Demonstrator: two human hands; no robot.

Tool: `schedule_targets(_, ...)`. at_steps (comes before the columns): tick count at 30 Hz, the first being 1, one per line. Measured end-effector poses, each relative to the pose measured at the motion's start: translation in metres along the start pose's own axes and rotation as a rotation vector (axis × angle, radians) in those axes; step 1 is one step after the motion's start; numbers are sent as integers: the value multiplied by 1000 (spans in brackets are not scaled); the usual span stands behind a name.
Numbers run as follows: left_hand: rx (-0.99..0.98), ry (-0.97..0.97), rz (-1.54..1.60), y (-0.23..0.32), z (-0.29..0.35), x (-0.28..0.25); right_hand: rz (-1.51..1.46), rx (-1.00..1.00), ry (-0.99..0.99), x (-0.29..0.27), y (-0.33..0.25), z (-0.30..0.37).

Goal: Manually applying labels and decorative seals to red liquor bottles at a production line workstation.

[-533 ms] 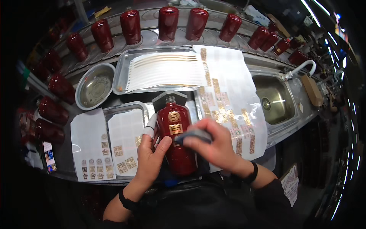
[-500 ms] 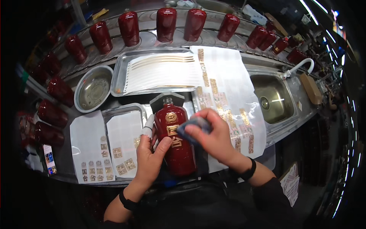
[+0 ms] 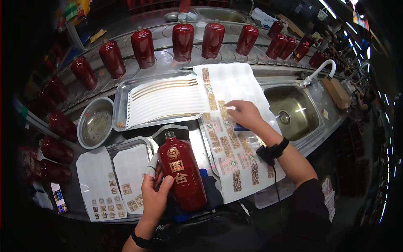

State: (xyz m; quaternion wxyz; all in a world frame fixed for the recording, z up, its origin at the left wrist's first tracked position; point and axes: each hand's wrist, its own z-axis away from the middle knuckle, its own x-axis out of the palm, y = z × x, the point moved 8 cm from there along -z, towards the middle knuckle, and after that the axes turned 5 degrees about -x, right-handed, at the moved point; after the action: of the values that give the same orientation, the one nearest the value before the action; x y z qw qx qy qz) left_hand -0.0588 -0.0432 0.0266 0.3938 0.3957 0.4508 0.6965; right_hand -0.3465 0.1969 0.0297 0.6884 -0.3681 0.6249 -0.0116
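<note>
We cannot see some fingertips of the left hand (image 3: 154, 192), hidden behind the bottle (image 3: 182, 189). Whether the right hand (image 3: 247, 114) touches the sheet (image 3: 237, 80) we cannot tell; it partly covers a blue thing (image 3: 240, 127). The bottle hides part of the cloth (image 3: 213, 191) at the near edge of the worktop (image 3: 77, 209). The lower edge of our view cuts off the left forearm (image 3: 144, 223).

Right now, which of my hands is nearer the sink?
Right. Your right hand is left of the sink; your left hand is farther left, holding a red bottle.
</note>
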Motion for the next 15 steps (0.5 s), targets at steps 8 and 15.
schedule_targets(8, 15, -10, -28, 5, 2, 0, 469, 73, -107, -7, 43, -24)
schedule_targets(15, -8, -10, -6, 1, 0, -6, 478, 259, 379, -67, 97, -27)
